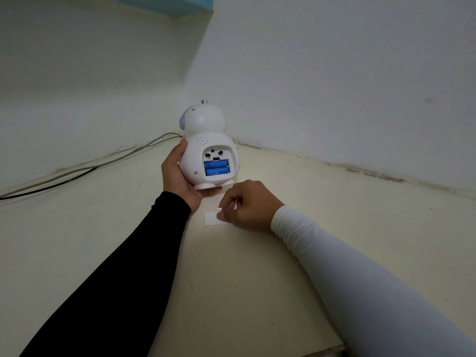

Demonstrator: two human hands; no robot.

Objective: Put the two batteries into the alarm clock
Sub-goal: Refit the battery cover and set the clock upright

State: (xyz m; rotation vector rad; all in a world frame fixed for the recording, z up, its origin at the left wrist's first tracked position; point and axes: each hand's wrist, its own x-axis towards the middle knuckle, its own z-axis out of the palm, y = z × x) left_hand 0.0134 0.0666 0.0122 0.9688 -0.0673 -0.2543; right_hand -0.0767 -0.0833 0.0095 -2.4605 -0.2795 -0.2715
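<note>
A white robot-shaped alarm clock [206, 145] stands upright with its back toward me. Its battery bay is open, and two blue batteries [216, 168] lie in it side by side. My left hand [177, 173], in a black sleeve, cups the clock from the left and under its base. A flat white battery cover [211, 219] lies on the cream surface just in front of the clock. My right hand [248, 204], in a white sleeve, rests over the cover's right end with fingertips pinched on it.
Two cables [85, 168] run along the left wall where it meets the surface. White walls meet in a corner right behind the clock. A blue object [164, 3] hangs at the top edge. The surface's front edge [324, 350] shows at the bottom right.
</note>
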